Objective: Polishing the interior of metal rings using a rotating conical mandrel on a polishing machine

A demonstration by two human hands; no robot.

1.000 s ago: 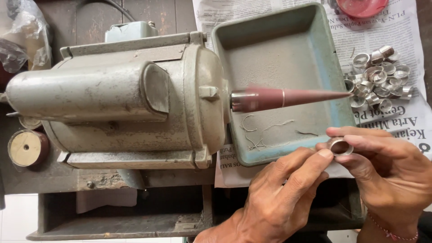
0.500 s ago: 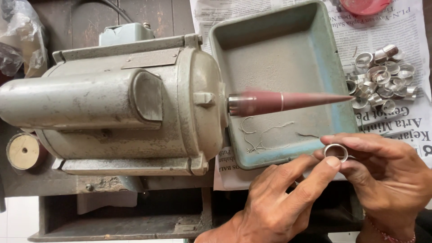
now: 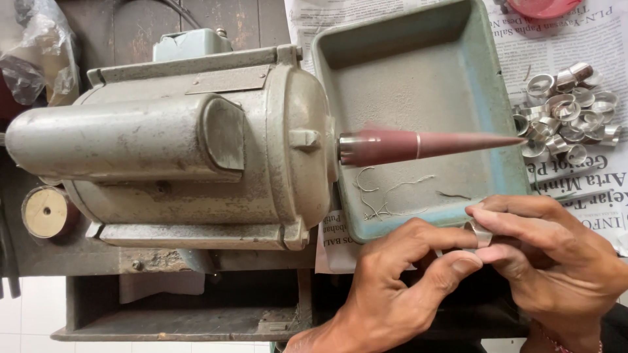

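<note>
- Since the earlier frames, both hands have drawn closer together below the tray, and the ring now sits half hidden between the fingertips instead of showing its open circle.
- Far left, a crumpled plastic bag lies in the corner, and a small round wooden disc sits beside the machine.
- Next comes the motor housing, a heavy rounded casting in dull grey-green, its paint scuffed and dusty.
- From its shaft juts the tapered spindle, a reddish-brown abrasive cone narrowing to a fine point over the tray.
- Beneath it, the metal tray is shallow, rectangular and chalky green, with thin wire-like scraps on its floor.
- Left hand has its fingers curled, forefinger and thumb closing onto the metal ring.
- Right hand pinches the same small silvery band from the other side, just off the tray's near edge.
- A firm two-sided pinch, fingertips kept off the ring's inner face, looks like the sound way to hold it.
- Far right, a heap of bright rings lies on newspaper.
</note>
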